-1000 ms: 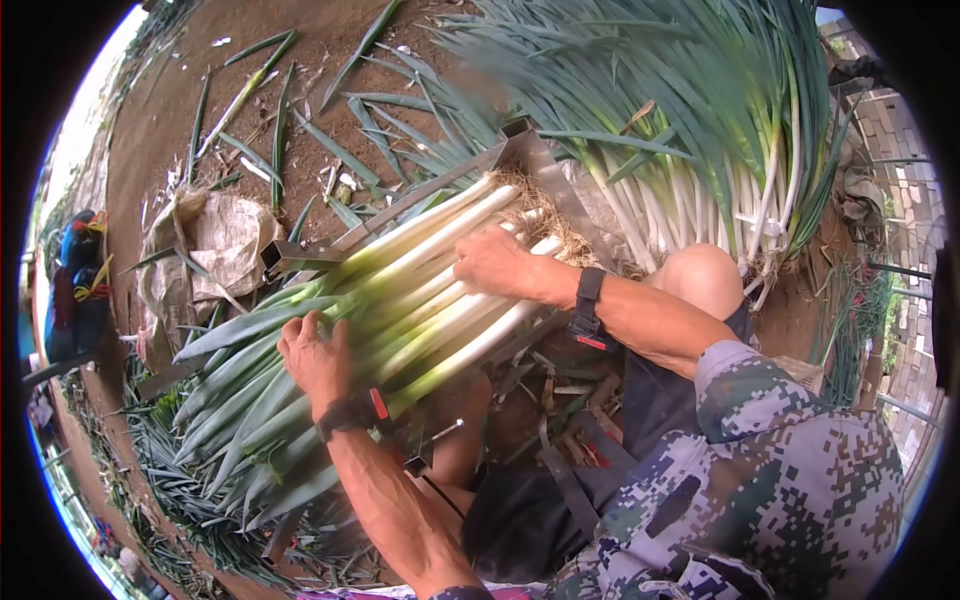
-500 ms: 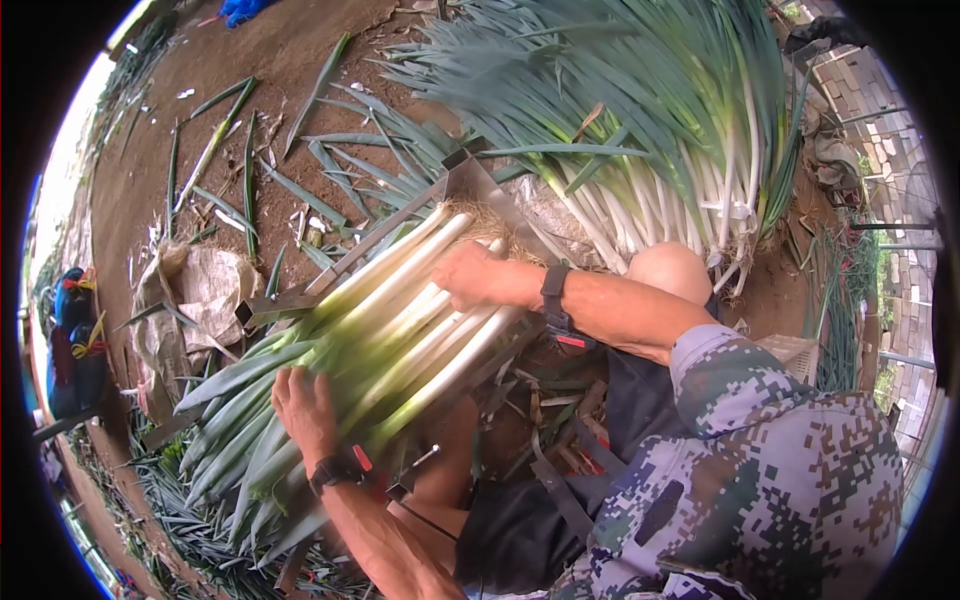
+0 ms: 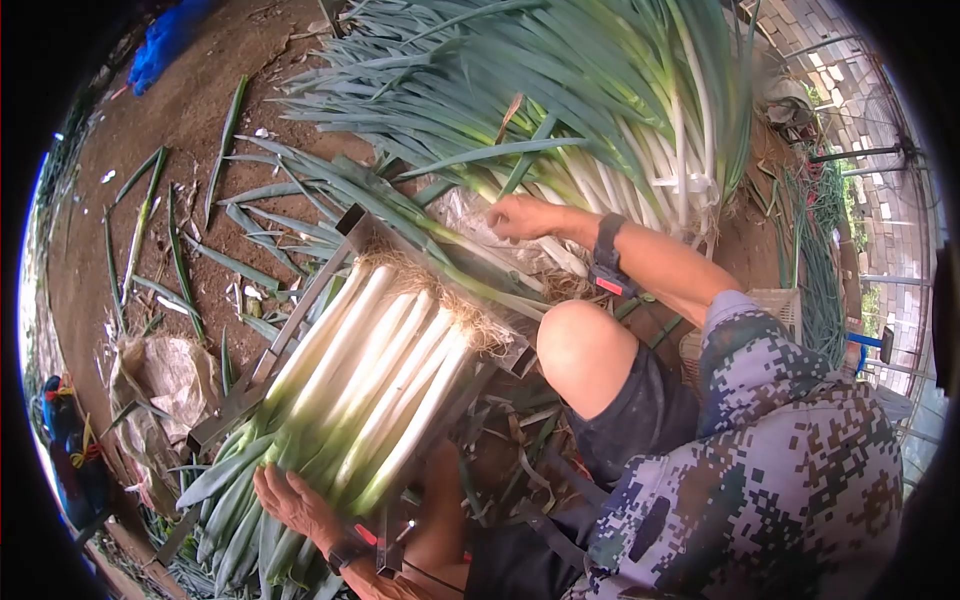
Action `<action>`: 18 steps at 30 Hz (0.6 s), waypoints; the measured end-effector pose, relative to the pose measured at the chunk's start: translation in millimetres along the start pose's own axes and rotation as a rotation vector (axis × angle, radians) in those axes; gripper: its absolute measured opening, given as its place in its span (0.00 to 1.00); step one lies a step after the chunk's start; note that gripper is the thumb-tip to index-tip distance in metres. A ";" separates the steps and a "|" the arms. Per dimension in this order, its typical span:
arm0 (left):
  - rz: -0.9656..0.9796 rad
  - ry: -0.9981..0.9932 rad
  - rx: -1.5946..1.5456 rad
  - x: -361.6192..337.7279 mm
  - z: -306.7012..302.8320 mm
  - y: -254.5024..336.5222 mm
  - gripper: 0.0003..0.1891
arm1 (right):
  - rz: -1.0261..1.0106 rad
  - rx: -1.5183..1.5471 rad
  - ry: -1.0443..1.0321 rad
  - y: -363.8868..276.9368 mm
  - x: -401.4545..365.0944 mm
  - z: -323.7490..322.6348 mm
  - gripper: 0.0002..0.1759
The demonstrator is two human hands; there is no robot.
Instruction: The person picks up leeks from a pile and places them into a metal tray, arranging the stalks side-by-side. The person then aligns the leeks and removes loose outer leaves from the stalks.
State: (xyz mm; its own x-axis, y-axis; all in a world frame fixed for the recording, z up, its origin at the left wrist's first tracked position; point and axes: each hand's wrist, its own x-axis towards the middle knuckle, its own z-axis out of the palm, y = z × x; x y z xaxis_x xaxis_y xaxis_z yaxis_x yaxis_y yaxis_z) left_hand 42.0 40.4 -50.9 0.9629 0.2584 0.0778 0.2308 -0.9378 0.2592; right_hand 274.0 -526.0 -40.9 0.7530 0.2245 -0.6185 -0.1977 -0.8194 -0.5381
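Observation:
A row of thick green onions (image 3: 365, 340) lies side by side in a metal frame (image 3: 440, 265), roots against its upper plate and green leaves toward the lower left. My left hand (image 3: 298, 505) rests flat, fingers out, on the leaf end of this row. Beyond the plate, my right hand (image 3: 525, 218) is over the white stems at the edge of a large pile of green onions (image 3: 560, 90). Its fingers are curled closed; what is in them, if anything, cannot be made out. A few loose onions (image 3: 470, 245) lie between plate and pile.
Cut leaves (image 3: 180, 260) lie scattered over the dirt floor (image 3: 200, 130). A crumpled sack (image 3: 160, 380) is at the left, with a blue bundle (image 3: 170, 40) farther back. My bent knee (image 3: 590, 350) is just right of the frame. A pale crate (image 3: 775, 305) stands beside my right sleeve.
My right hand has left the root end of the row and moved over to the large pile. My left hand stays on the leaves. The whole view has shifted.

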 end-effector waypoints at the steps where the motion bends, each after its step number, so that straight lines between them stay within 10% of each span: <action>1: -0.004 -0.003 0.003 1.3 -0.5 -1.4 0.21 | 0.031 -0.073 -0.045 32.6 9.1 18.4 0.17; 11: 0.035 -0.081 0.039 4.8 -16.0 -5.6 0.23 | 0.223 -0.218 0.326 134.1 32.0 162.5 0.21; 18: 0.010 -0.109 0.086 10.4 -24.3 1.5 0.26 | 0.365 0.157 0.322 113.2 16.2 89.3 0.25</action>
State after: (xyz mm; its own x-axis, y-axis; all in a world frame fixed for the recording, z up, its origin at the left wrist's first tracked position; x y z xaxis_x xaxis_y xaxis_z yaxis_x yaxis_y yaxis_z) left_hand 48.9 47.3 -26.4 0.9737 0.2263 -0.0264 0.2273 -0.9579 0.1754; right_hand 207.8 -568.0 -163.0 0.7677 -0.2558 -0.5875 -0.5573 -0.7191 -0.4152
